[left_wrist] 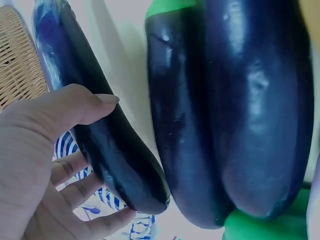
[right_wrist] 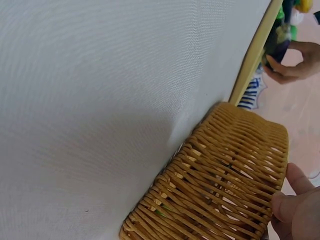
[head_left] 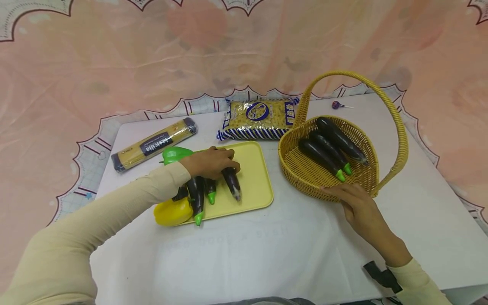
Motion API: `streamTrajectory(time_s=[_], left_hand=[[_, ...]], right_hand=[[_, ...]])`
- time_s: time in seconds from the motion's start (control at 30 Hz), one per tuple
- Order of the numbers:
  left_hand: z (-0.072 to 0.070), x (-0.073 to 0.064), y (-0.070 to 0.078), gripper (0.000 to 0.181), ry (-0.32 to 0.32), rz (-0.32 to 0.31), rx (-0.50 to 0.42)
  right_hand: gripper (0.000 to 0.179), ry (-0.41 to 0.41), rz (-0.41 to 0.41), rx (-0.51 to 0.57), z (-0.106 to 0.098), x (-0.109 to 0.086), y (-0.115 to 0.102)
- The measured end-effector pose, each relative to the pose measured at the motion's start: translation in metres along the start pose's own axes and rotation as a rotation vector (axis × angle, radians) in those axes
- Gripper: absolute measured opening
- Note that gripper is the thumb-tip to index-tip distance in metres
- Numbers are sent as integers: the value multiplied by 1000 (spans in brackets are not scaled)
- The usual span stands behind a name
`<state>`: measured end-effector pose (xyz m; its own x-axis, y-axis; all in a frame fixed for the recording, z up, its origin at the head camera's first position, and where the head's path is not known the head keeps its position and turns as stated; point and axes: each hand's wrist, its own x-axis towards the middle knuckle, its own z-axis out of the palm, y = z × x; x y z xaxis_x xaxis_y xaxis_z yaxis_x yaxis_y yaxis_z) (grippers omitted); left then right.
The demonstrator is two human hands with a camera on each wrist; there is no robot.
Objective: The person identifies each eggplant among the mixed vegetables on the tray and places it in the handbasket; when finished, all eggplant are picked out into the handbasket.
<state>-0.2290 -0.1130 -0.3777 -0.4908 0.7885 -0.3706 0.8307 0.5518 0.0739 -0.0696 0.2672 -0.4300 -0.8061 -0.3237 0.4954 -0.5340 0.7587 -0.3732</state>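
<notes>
My left hand (head_left: pixel 212 163) is over the yellow tray (head_left: pixel 254 169) and holds a dark eggplant (head_left: pixel 231 182). In the left wrist view, the thumb lies across this eggplant (left_wrist: pixel 117 145) with the fingers on its other side. Two more eggplants (head_left: pixel 196 195) lie beside it, green ends toward me. A yellow bell pepper (head_left: pixel 173 212) and a green pepper (head_left: pixel 176 154) are at the tray's left. My right hand (head_left: pixel 358 212) grips the near rim of the wicker basket (head_left: pixel 305 184), its thumb outside in the right wrist view. Three eggplants (head_left: pixel 322 157) lie in the basket.
Behind the tray lies a bag of pasta (head_left: pixel 259 116) with blue-striped ends. A long pack of spaghetti (head_left: pixel 154 144) is at the back left. A lollipop (head_left: pixel 336 105) lies behind the basket, whose tall handle (head_left: pixel 400 127) arches over it. A black object (head_left: pixel 381 275) is by the right wrist.
</notes>
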Motion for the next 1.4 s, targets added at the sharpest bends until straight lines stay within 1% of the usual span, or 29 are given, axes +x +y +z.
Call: streamTrajectory(time_s=[0.3,0.43,0.57,0.73,1.0,1.23,1.4], left_hand=[[-12,0,3,41,26,27,-14],[-22,3,4,43,49,29,-18],[-33,9,5,45,71,25,-11],[-49,19,11,46,76,33,20],[-66,40,22,45,107,50,83],[-80,59,35,44,123,73,83],[-88,76,43,43,127,89,92]], right_hand=[[62,4,-9,0,1,0,1],[62,5,-7,3,1,0,0],[62,12,-9,5,1,0,0],[61,14,-10,6,2,0,1],[63,32,-14,15,3,-1,1],[62,46,-27,27,4,-1,2],[62,51,-39,21,5,-2,4]])
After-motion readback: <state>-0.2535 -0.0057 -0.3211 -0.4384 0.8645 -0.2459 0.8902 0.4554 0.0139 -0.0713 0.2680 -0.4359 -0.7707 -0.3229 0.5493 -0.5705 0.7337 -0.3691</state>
